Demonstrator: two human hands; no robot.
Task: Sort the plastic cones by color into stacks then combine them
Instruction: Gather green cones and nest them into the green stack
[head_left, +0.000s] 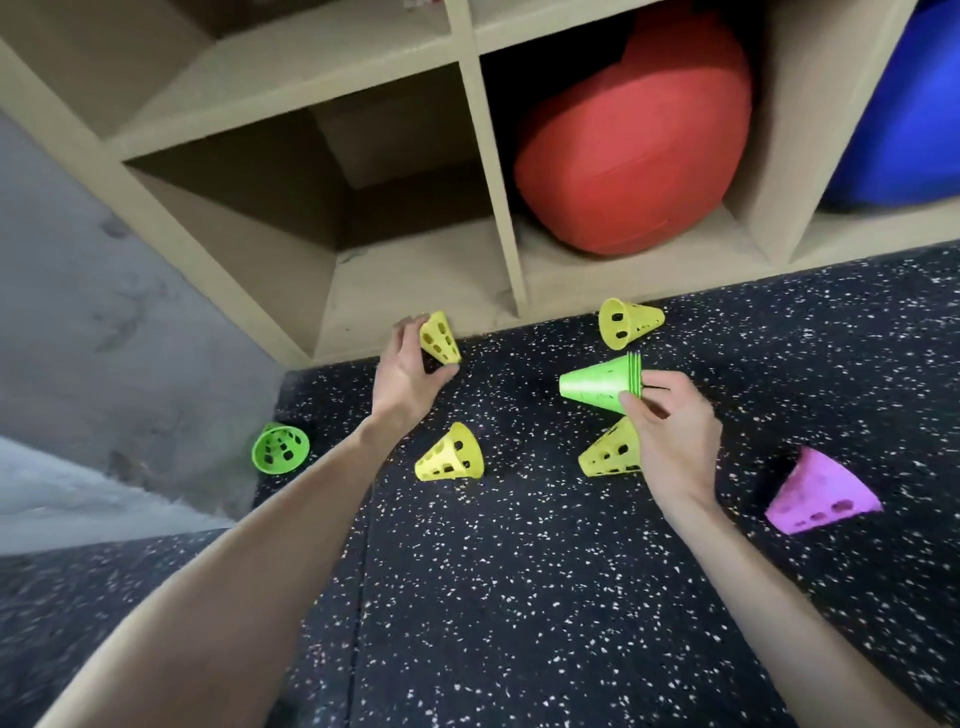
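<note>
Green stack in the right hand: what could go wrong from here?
The right hand pinches the green cone stack only at its rims, so the nested cones could slip apart. The lone green cone lies far left at the mat edge, easily overlooked. The left hand grips a yellow cone; colors might mix.

Floor: black rubber matting flecked with white, a seam running through it.
Wall: grey concrete, blotchy, from 9 to 10 o'clock.
Furniture: beige cubby shelving across 12 o'clock, standing on the floor.
In the cubbies: a red ball at 1 o'clock, a blue ball at 2 o'clock.
Light: soft and even.
</note>
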